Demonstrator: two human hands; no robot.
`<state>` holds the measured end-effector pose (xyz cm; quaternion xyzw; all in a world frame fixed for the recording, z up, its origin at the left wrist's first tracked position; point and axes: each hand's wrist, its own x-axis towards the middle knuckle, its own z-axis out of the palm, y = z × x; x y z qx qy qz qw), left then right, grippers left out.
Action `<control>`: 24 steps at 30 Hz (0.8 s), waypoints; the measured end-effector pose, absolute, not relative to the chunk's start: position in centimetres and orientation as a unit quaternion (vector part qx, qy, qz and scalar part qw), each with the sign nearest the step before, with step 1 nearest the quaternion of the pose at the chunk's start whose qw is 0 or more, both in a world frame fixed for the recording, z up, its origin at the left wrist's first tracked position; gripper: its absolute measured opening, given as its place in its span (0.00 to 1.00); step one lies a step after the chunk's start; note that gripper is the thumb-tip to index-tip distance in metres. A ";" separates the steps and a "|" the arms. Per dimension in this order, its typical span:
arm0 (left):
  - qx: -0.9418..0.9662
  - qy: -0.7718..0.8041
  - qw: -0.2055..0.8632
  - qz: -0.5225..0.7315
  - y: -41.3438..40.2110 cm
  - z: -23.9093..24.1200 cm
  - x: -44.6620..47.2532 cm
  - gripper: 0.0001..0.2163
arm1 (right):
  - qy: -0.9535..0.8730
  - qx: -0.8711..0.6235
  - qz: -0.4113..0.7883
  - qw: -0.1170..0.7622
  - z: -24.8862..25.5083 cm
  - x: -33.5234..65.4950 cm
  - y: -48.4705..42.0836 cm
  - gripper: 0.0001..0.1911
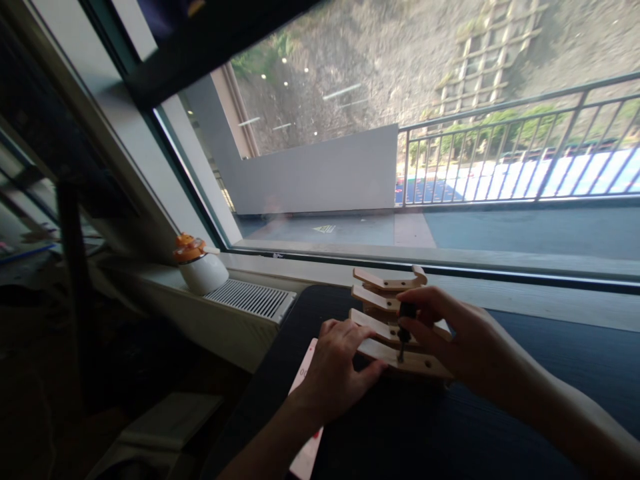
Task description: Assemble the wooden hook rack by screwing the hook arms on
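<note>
A pale wooden slat rack (385, 282), its hook-ended bars fanned one behind another, lies at the dark desk's (575, 357) far edge. A black-handled screwdriver (406, 311) stands upright on the nearest slat.

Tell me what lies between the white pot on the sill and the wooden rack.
Head view: a slatted vent grille, then a bare strip of dark table, between the white pot and the wooden rack.

Left hand (337, 367) bare, right hand (463, 340) bare, forearms uncovered to the frame's edge
</note>
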<state>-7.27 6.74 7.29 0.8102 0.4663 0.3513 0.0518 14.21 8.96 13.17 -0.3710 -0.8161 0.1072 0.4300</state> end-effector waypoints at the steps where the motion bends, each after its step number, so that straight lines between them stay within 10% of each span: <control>1: 0.810 0.467 0.052 0.352 6.8 7.3 -7.3 0.16 | -0.810 -0.379 0.107 0.435 12.9 14.2 9.1 0.07; 24: 0.811 0.464 0.058 0.352 6.8 7.2 -7.4 0.16 | -0.843 -0.343 0.092 0.403 13.5 15.2 9.0 0.16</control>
